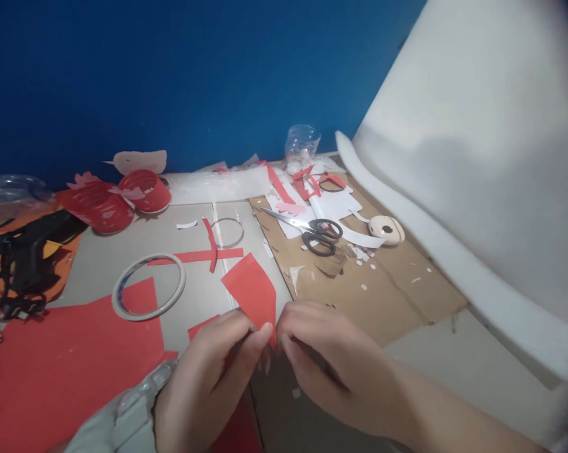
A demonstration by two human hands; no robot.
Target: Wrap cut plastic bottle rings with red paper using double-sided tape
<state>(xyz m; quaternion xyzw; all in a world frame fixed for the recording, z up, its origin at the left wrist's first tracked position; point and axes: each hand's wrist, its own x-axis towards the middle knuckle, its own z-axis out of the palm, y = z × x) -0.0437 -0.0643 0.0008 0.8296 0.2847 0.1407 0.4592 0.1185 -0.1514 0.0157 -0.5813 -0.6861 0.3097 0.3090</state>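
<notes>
The left hand (208, 371) and right hand (326, 365) both pinch a small red paper piece (251, 290) (thin, creasable); uneven pull could tear it.

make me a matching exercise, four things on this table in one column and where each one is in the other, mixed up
Things:
1. scissors
2. tape ring
3. red piece
4. glue gun

Places:
A. pinched between left hand and right hand
B. far left, on the orange sheet
C. on the brown cardboard
D. partly over the big red sheet

Pairs: 1-C, 2-D, 3-A, 4-B
</notes>
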